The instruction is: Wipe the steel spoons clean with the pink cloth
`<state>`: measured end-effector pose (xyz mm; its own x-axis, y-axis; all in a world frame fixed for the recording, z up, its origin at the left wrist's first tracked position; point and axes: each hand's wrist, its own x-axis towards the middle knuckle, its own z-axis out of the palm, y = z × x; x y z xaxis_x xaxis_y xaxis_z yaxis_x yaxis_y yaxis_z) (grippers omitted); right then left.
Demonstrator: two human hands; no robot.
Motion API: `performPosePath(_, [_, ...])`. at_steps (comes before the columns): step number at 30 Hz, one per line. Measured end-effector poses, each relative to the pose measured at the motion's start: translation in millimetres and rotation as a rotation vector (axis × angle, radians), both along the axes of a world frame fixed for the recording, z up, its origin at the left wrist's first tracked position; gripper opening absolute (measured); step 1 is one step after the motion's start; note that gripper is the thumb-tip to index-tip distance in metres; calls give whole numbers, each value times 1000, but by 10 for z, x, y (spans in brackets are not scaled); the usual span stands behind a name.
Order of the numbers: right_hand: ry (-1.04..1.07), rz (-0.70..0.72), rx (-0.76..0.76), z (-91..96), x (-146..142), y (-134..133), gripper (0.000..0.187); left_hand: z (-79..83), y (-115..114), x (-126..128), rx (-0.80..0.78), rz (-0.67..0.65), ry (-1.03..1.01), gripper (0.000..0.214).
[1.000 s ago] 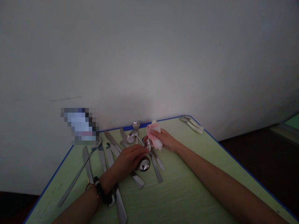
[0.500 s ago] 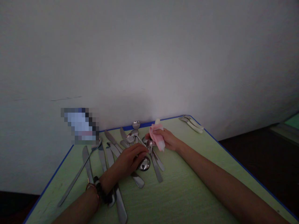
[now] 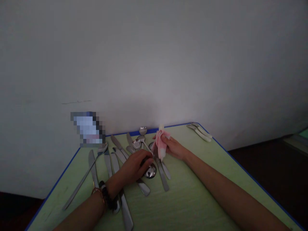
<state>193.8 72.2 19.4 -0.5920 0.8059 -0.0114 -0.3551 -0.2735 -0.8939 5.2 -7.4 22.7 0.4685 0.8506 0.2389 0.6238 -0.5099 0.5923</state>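
My left hand [image 3: 134, 166] lies over a heap of steel cutlery, its fingers curled around a spoon [image 3: 150, 172] whose shiny bowl shows just under the fingertips. My right hand [image 3: 173, 147] is closed on a pink cloth [image 3: 160, 143], which it presses against the upper part of that spoon. Several table knives [image 3: 117, 157] and more spoons [image 3: 139, 141] lie around and under my left hand on the green table [image 3: 187, 199].
A long spoon [image 3: 84, 178] lies slantwise at the left. Two white-handled utensils [image 3: 201, 131] rest at the far right corner. The table has a blue edge and stands against a white wall. A blurred-out object [image 3: 88, 128] sits at the back left.
The pink cloth in my right hand has slid down and left along the spoon. My left hand stays on the spoon. The view has shifted slightly.
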Motion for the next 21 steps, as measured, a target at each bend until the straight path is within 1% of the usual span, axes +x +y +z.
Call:
performPosePath(4, [-101, -38, 50, -7, -36, -23, 45, 20, -9, -6, 45, -44, -14, 29])
performPosePath(7, [-111, -82, 59, -2, -42, -27, 41, 5, 1, -6, 56, -15, -10, 24])
performPosePath(8, [-98, -79, 65, 2, -40, -25, 40, -3, 7, -5, 57, 9, 9, 24])
performPosePath(12, [-32, 10, 73, 8, -12, -6, 37, -21, 22, 4, 55, 125, 70, 28])
performPosePath(14, [-2, 31, 57, 4, 10, 8, 35, -11, 20, 3, 10, 165, -4, 31])
performPosePath(17, [31, 41, 17, -4, 34, 27, 27, 21, 25, -10, -46, 247, -157, 38])
performPosePath(21, [78, -7, -30, -13, 37, 63, 20, 52, 71, -38, 5, 382, -200, 40])
